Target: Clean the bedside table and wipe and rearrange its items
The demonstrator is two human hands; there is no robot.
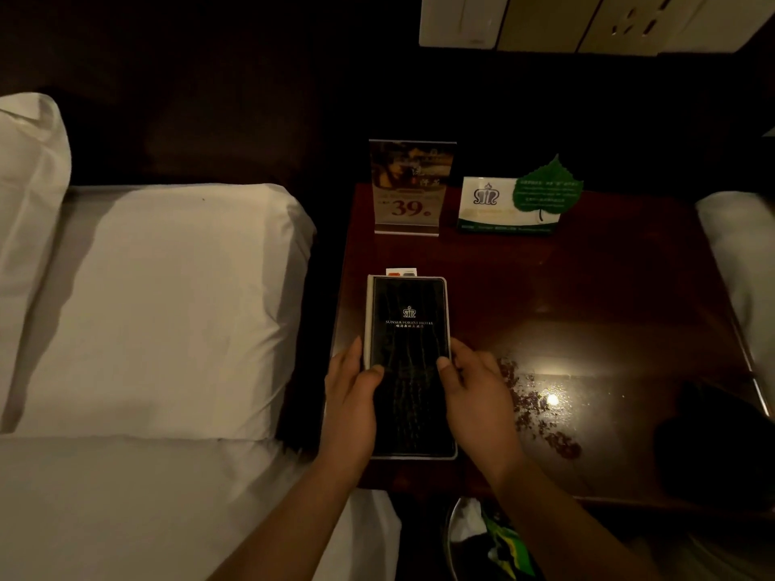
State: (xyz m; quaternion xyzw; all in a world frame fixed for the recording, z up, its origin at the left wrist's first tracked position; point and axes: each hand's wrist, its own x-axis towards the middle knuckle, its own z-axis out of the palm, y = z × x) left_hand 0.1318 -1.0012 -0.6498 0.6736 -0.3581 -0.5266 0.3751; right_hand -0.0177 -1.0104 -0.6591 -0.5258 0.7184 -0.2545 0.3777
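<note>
We see the bed [146, 308] first, filling the left side, its white pillow lying flat beside the dark red desk [608, 287]. A second white pillow [738, 253] shows at the desk's right edge. On the desk's near left part lies a black hotel folder [409, 320], long side running away from us, with a crown logo and pale lettering on its cover.

Both hands hold the folder's near half. The left hand [350, 404] grips the left edge, thumb laid on the cover and fingers [356, 350] pressed together along the side. The right hand [478, 400] grips the right edge the same way, thumb on the cover and fingers curled round the edge.

At the back of the desk stands a clear sign holder [409, 190] marked "39", upright, and just right of it a white card stand [490, 203] with a green leaf card [545, 188] overlapping its right end.

Reddish crumbs [532, 404] lie scattered on the glossy top just right of the right hand, beside a bright glare spot. A small card [401, 272] peeks out past the folder's far edge — we cannot tell whether it is tucked inside or lying underneath.
</note>
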